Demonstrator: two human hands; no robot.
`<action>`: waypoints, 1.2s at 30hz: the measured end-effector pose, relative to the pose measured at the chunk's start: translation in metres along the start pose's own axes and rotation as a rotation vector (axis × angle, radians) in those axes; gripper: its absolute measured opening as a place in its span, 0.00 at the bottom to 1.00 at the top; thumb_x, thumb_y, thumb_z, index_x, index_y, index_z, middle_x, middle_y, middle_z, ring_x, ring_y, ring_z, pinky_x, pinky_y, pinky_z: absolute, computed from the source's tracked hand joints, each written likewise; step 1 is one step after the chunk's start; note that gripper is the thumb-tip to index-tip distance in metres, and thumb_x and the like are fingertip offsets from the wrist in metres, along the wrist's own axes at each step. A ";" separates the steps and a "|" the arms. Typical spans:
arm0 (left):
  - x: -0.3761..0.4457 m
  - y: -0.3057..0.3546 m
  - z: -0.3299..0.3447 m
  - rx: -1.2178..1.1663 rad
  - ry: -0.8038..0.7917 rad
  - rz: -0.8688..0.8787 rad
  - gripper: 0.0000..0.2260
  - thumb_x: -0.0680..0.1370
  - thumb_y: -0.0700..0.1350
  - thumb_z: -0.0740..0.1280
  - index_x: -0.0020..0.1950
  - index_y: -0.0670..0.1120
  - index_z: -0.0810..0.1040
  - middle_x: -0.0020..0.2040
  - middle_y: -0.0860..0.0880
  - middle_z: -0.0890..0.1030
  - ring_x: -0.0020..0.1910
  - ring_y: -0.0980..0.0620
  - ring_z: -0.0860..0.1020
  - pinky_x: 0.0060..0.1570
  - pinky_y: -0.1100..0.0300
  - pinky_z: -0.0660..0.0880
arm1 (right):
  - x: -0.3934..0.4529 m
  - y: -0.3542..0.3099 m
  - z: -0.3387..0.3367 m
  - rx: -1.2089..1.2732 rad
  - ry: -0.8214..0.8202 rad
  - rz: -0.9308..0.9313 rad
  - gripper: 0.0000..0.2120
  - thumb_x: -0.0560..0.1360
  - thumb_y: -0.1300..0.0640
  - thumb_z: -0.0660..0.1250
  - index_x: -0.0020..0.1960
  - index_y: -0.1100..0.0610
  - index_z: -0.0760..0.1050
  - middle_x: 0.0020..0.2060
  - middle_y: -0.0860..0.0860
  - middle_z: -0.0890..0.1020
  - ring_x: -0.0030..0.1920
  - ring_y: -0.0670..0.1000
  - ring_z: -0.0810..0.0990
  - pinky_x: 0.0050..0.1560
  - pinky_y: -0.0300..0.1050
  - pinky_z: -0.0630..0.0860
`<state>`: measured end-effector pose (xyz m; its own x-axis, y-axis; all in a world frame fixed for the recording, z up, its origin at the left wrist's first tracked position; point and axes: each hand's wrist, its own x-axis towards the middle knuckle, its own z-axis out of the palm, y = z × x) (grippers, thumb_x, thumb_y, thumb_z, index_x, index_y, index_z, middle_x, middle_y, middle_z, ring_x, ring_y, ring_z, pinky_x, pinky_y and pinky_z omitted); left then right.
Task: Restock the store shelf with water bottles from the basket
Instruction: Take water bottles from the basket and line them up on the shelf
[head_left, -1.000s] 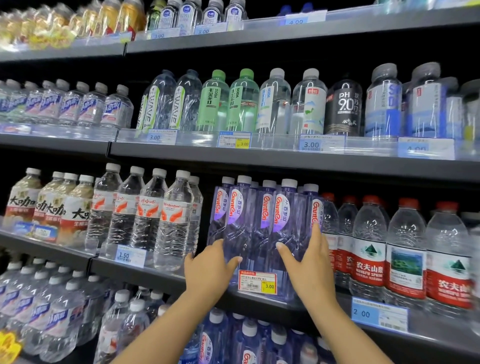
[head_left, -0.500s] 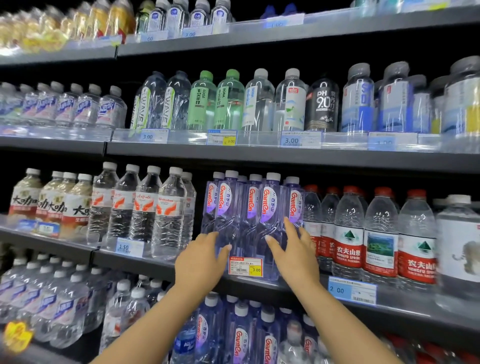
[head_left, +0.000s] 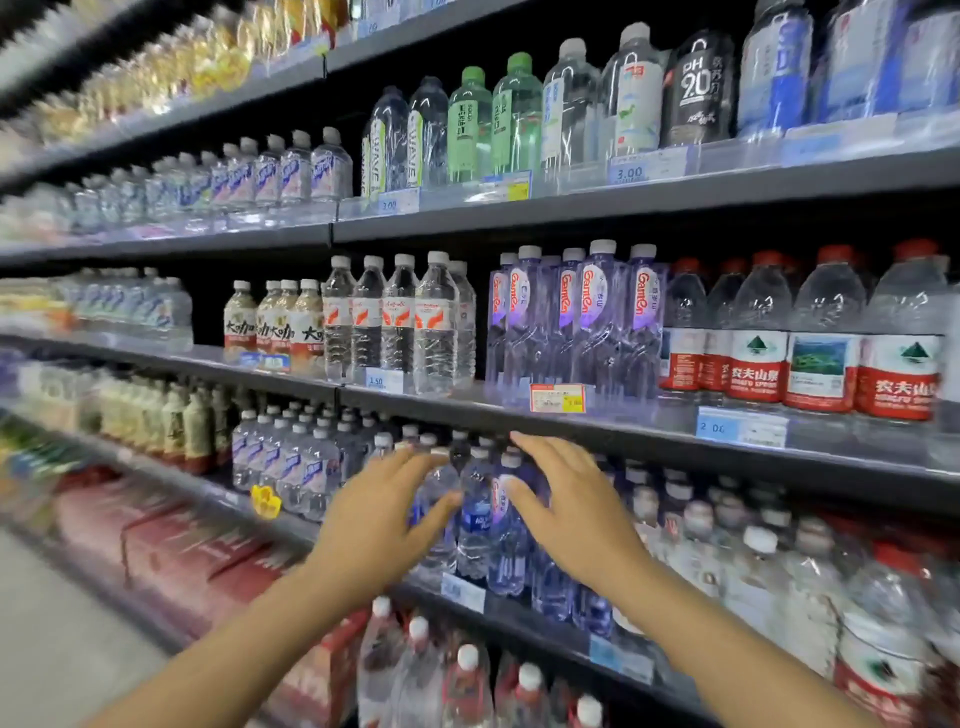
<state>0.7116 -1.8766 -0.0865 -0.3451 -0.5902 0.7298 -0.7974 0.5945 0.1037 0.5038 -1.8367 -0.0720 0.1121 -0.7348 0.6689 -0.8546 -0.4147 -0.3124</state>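
"GanTen" on purple bottles (head_left: 582, 322); "9.0" on black bottle (head_left: 698, 88); "WAVE" on clear bottles (head_left: 415, 140); price tags: "3.00" (head_left: 629, 172), "1.50" (head_left: 376, 381), "2.00" (head_left: 714, 427) on shelf edges.

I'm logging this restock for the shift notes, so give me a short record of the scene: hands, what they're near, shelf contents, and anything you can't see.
left hand: open, empty, fingers spread
right hand: open, empty, fingers spread
hands' position: in front of clear plastic bottles with blue labels, lower shelf; contact unclear
shelf above: tall purple-tinted plastic bottles over an orange price tag
right of those: clear red-labelled bottles
basket: not in view
image: motion-blurred
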 end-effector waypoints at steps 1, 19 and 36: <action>-0.026 -0.007 -0.005 0.032 -0.003 -0.016 0.26 0.75 0.66 0.56 0.61 0.49 0.77 0.55 0.53 0.79 0.54 0.50 0.78 0.50 0.58 0.75 | -0.012 -0.011 0.014 0.027 -0.075 -0.011 0.24 0.80 0.45 0.58 0.74 0.49 0.61 0.70 0.44 0.66 0.71 0.47 0.61 0.69 0.39 0.57; -0.430 -0.046 -0.076 0.350 -0.347 -0.993 0.22 0.77 0.59 0.63 0.67 0.51 0.73 0.61 0.52 0.77 0.60 0.50 0.75 0.55 0.55 0.74 | -0.192 -0.118 0.247 0.288 -0.734 -0.226 0.21 0.78 0.49 0.61 0.70 0.52 0.68 0.67 0.51 0.71 0.68 0.54 0.68 0.67 0.46 0.64; -0.488 -0.013 -0.083 0.415 -0.362 -1.161 0.22 0.78 0.58 0.61 0.70 0.49 0.69 0.65 0.51 0.75 0.63 0.49 0.73 0.58 0.55 0.71 | -0.244 -0.146 0.283 0.338 -0.873 -0.307 0.21 0.79 0.47 0.60 0.71 0.50 0.66 0.68 0.47 0.71 0.68 0.51 0.66 0.66 0.47 0.66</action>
<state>0.9316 -1.5515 -0.3879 0.5902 -0.7980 0.1223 -0.7906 -0.5406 0.2875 0.7445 -1.7481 -0.3804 0.7562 -0.6514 0.0624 -0.5511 -0.6854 -0.4759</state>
